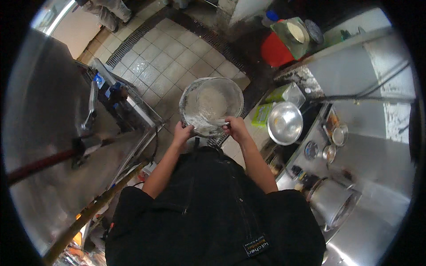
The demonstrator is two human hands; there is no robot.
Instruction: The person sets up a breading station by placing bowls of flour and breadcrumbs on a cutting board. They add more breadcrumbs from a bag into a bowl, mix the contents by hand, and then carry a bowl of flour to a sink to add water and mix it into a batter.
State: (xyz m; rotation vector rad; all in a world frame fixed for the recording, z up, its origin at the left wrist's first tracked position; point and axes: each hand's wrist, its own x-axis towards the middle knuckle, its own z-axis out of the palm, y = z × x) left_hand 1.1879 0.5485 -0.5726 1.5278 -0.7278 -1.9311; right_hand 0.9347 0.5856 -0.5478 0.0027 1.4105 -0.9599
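Note:
Out in front of my body I carry a large round basin (188,104) with pale, flour-like powder on its inside and near wall. A second round rim overlaps it on the right; whether this is a sieve or another bowl I cannot make out. My left hand (182,133) is closed on the basin's near left edge, thumb on top. On the near right side, my right hand (236,127) grips the rim, its fingers partly hidden. Both forearms reach forward from black short sleeves.
A shiny metal bowl (285,123) stands on the right beside a green-and-clear container (290,94). Further right are a steel counter (377,162) and a large pot (333,201). Steel equipment (49,111) lines the left. Beyond lie a tiled floor (171,55), a red tub (273,49) and a person's legs (106,17).

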